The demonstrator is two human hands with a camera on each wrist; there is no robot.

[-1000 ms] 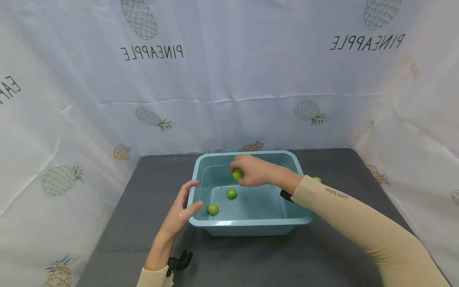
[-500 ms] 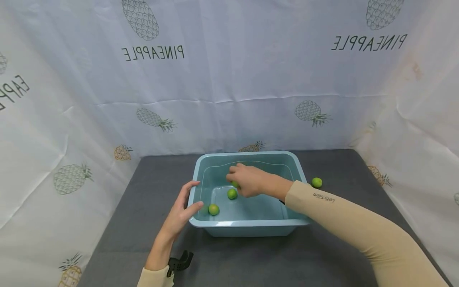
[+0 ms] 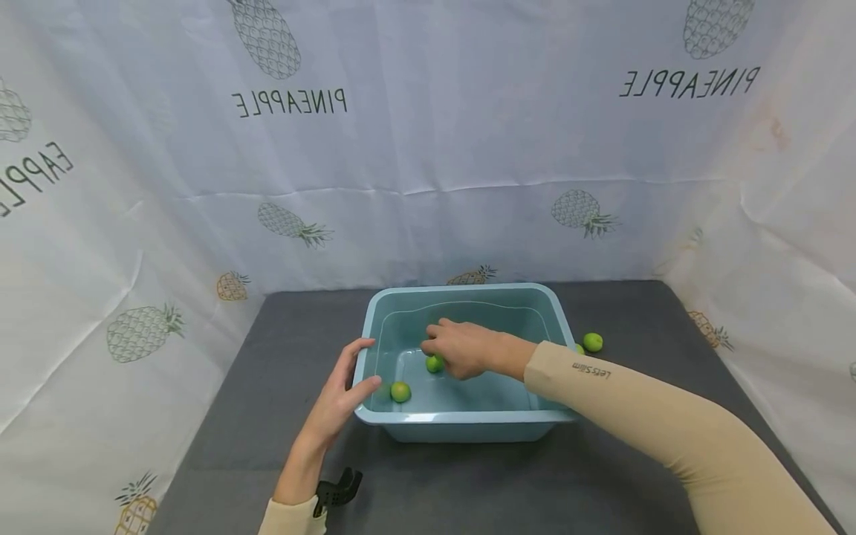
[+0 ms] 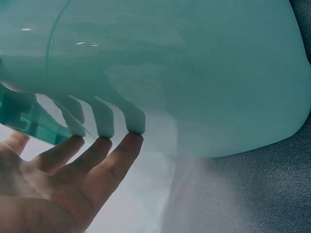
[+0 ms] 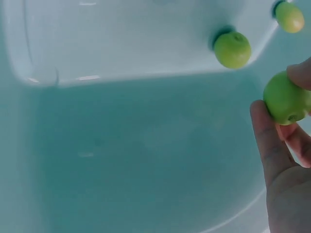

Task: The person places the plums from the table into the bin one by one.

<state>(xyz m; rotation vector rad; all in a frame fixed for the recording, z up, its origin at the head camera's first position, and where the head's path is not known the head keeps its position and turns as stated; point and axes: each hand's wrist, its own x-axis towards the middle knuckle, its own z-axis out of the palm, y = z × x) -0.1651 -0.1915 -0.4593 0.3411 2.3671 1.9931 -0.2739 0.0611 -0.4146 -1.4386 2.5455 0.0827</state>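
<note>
My left hand (image 3: 332,401) grips the left rim of a light blue plastic basin (image 3: 461,417), thumb over the edge. In the left wrist view its fingertips (image 4: 133,138) touch the basin's outer wall. Inside the basin, my right hand (image 3: 464,349) holds a small round green fruit (image 5: 284,99) between thumb and fingers, above the floor. That fruit is mostly hidden by the hand in the head view. Close below it, another green fruit (image 3: 435,364) lies on the basin floor. A yellower green fruit (image 3: 400,391) sits by the near left corner.
Two more green fruits lie to the right of the basin: one whole fruit (image 3: 592,342) and one fruit (image 3: 579,348) partly hidden by the sleeve. Dark grey cloth (image 3: 267,438) covers the table. A white pineapple-print curtain (image 3: 428,148) stands behind and at both sides.
My right hand has lowered into the basin with the green fruit, moving slightly left and towards me. The fruits at the right came into fuller view. My left hand stays on the rim.
</note>
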